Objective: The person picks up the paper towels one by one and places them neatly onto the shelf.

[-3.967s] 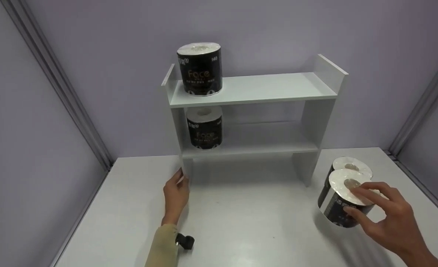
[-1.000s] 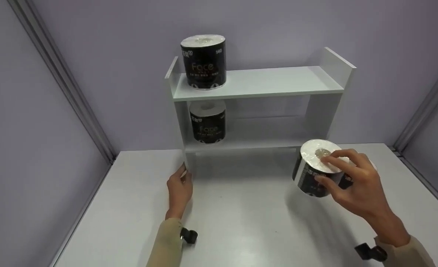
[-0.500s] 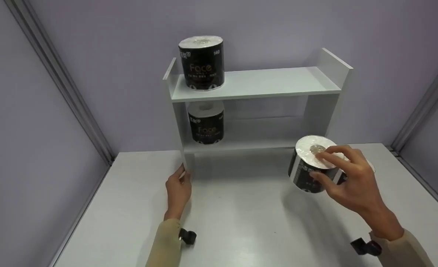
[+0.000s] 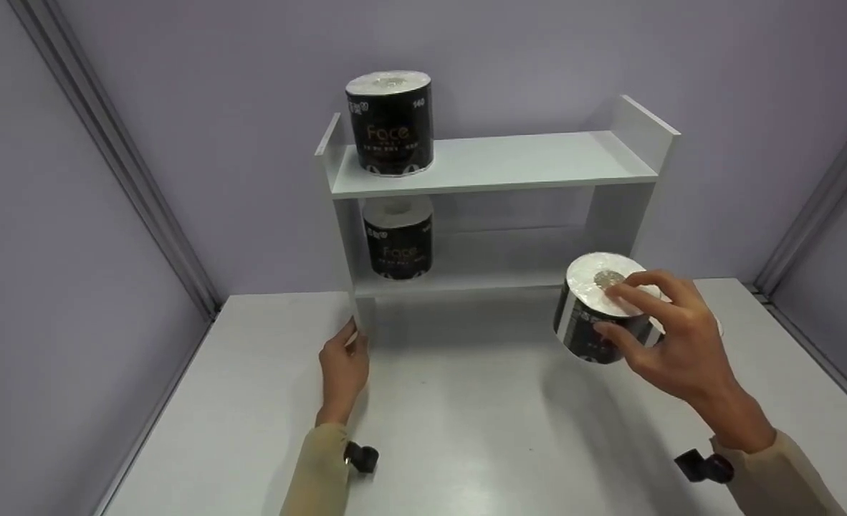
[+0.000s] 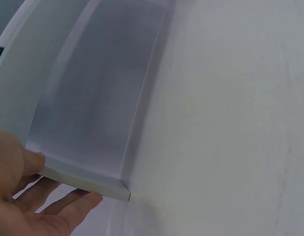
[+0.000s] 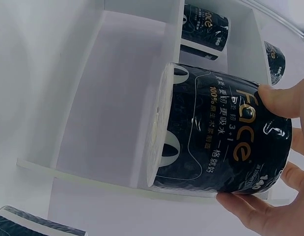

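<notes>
My right hand [image 4: 681, 344] grips a toilet paper roll [image 4: 587, 333] in a black wrapper, thumb on its side and fingers over its white top. The roll is held up in front of the right end of a white two-tier shelf [image 4: 524, 161], slightly tilted, its shadow falling on the table. In the right wrist view, "Face" lettering shows on the held roll [image 6: 210, 132]. My left hand [image 4: 343, 369] pinches the lower front edge of the shelf's left side panel, thumb inside and fingers outside; the left wrist view shows this panel edge [image 5: 88, 184] close up.
One black-wrapped roll [image 4: 391, 132] stands at the left of the top tier, another [image 4: 400, 247] below it on the middle tier. A further roll [image 4: 716, 326] on the table is mostly hidden behind my right hand. The white table [image 4: 459, 430] meets walls behind and at both sides.
My right hand has lifted the roll from beside the other table roll and carried it left and toward the shelf, rising slightly in the last second. My left hand keeps its place on the panel.
</notes>
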The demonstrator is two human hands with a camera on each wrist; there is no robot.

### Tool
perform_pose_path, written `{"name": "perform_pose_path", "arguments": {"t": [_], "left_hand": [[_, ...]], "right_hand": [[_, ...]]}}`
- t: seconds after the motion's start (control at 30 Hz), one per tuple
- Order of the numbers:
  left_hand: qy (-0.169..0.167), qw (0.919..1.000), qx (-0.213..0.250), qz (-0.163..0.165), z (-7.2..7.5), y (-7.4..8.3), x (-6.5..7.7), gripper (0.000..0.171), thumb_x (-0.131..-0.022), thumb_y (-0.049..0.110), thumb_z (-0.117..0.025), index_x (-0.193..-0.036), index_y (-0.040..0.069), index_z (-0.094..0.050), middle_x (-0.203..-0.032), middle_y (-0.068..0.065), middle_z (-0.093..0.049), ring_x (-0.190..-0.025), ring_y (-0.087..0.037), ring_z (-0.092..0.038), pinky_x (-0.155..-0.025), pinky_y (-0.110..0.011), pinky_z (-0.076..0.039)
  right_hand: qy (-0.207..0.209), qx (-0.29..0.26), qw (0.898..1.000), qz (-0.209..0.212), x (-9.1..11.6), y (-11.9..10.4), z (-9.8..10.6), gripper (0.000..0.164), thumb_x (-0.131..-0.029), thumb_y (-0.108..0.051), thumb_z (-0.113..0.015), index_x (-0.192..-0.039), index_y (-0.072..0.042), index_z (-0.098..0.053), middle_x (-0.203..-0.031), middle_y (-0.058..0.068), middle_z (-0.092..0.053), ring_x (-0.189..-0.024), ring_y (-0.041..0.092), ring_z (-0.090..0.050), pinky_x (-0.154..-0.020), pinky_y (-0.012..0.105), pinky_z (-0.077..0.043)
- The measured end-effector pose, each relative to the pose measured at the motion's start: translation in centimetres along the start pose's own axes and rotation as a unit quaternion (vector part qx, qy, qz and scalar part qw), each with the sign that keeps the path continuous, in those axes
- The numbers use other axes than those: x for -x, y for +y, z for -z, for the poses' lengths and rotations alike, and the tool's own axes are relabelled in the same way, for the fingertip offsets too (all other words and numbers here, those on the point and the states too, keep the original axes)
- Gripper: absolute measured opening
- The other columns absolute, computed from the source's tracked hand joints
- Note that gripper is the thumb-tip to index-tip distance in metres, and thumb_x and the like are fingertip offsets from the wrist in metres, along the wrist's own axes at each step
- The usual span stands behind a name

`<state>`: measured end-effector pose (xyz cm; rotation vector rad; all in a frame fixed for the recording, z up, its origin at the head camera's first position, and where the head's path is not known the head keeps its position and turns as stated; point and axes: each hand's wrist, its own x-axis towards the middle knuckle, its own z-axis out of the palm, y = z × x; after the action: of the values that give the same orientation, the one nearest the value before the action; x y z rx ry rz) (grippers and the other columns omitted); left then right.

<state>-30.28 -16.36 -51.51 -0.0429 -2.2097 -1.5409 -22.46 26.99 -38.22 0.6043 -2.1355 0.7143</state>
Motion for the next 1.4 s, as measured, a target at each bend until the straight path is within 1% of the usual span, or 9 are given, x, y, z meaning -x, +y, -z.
{"name": "perform_pose_path", "arguments": {"t": [0.17, 0.23, 0.3, 0.37, 0.53, 0.7, 0.97, 1.23, 1.4], "left_hand": [[-0.008, 0.9999, -0.013, 0.005, 0.1, 0.2, 0.0, 0.043, -0.109, 0.004, -0.057, -0.15, -0.009, -0.054, -0.154, -0.027, -0.056, -0.138, -0.042, -0.06, -0.109, -0.052, -0.056], [-0.008, 0.9999, -0.012, 0.006, 0.2, 0.2, -0.1, 0.043, -0.109, 0.004, -0.057, -0.15, -0.008, -0.053, -0.154, -0.026, -0.056, -0.139, -0.041, -0.059, -0.109, -0.051, -0.056], [-0.007, 0.9999, -0.01, 0.005, 0.3, 0.2, -0.2, 0.044, -0.109, 0.004, -0.057, -0.151, -0.007, -0.053, -0.155, -0.025, -0.056, -0.14, -0.041, -0.059, -0.11, -0.051, -0.056], [-0.007, 0.9999, -0.007, 0.005, 0.3, 0.2, -0.2, 0.044, -0.109, 0.004, -0.057, -0.151, -0.007, -0.053, -0.155, -0.025, -0.056, -0.14, -0.041, -0.059, -0.11, -0.05, -0.056], [-0.006, 0.9999, -0.005, 0.008, 0.5, 0.2, 0.0, 0.044, -0.109, 0.004, -0.057, -0.151, -0.007, -0.053, -0.154, -0.026, -0.056, -0.138, -0.042, -0.061, -0.109, -0.051, -0.056], [-0.001, 1.0, -0.005, 0.005, 0.7, 0.3, 0.1, 0.042, -0.108, 0.003, -0.058, -0.15, -0.007, -0.055, -0.152, -0.027, -0.057, -0.137, -0.041, -0.062, -0.109, -0.051, -0.056], [-0.001, 0.9999, -0.009, 0.01, 0.8, 0.5, 0.1, 0.042, -0.109, 0.005, -0.058, -0.15, -0.007, -0.055, -0.152, -0.026, -0.058, -0.135, -0.041, -0.063, -0.108, -0.051, -0.057], [-0.001, 1.0, -0.004, 0.008, 0.6, 0.3, 0.1, 0.044, -0.11, 0.006, -0.057, -0.151, -0.008, -0.052, -0.153, -0.027, -0.056, -0.133, -0.043, -0.063, -0.106, -0.05, -0.057], [0.005, 1.0, -0.001, 0.006, 0.5, 0.3, 0.1, 0.044, -0.109, 0.004, -0.058, -0.15, -0.008, -0.053, -0.152, -0.027, -0.057, -0.133, -0.044, -0.064, -0.106, -0.051, -0.057]], "right_hand": [[0.001, -0.005, 1.0, -0.002, -0.4, -0.2, 0.0, 0.045, -0.075, -0.003, -0.096, -0.118, -0.006, -0.081, -0.119, 0.017, -0.068, -0.117, 0.042, -0.058, -0.089, 0.05, -0.047], [0.001, -0.007, 1.0, -0.004, -0.5, -0.3, 0.0, 0.045, -0.076, -0.004, -0.096, -0.119, -0.007, -0.081, -0.119, 0.017, -0.068, -0.119, 0.044, -0.058, -0.093, 0.055, -0.048], [0.001, -0.009, 1.0, -0.004, -0.8, -0.4, -0.1, 0.045, -0.077, -0.005, -0.095, -0.119, -0.007, -0.081, -0.119, 0.018, -0.068, -0.12, 0.044, -0.059, -0.096, 0.057, -0.048], [0.0, -0.01, 1.0, -0.004, -1.0, -0.4, -0.1, 0.044, -0.077, -0.005, -0.095, -0.119, -0.006, -0.081, -0.119, 0.018, -0.068, -0.12, 0.045, -0.059, -0.097, 0.057, -0.048], [-0.004, -0.009, 1.0, -0.007, -1.4, -0.6, -0.3, 0.043, -0.077, -0.006, -0.095, -0.118, -0.005, -0.081, -0.12, 0.017, -0.068, -0.118, 0.044, -0.059, -0.094, 0.055, -0.047], [-0.006, -0.015, 1.0, -0.016, -1.9, -0.8, -0.3, 0.044, -0.078, -0.006, -0.094, -0.12, -0.006, -0.08, -0.121, 0.018, -0.068, -0.121, 0.044, -0.059, -0.096, 0.056, -0.047], [-0.002, -0.022, 1.0, -0.003, -2.5, -0.8, -0.5, 0.044, -0.078, -0.006, -0.094, -0.12, -0.005, -0.08, -0.122, 0.02, -0.068, -0.12, 0.046, -0.059, -0.098, 0.061, -0.048], [0.003, -0.026, 1.0, 0.004, -2.7, -1.0, -0.5, 0.046, -0.077, -0.005, -0.095, -0.121, -0.006, -0.08, -0.121, 0.018, -0.068, -0.118, 0.043, -0.06, -0.095, 0.054, -0.049], [0.005, -0.018, 1.0, 0.012, -3.1, -0.9, -0.7, 0.045, -0.078, -0.006, -0.094, -0.121, -0.005, -0.08, -0.12, 0.021, -0.068, -0.115, 0.045, -0.061, -0.095, 0.058, -0.049]]}}
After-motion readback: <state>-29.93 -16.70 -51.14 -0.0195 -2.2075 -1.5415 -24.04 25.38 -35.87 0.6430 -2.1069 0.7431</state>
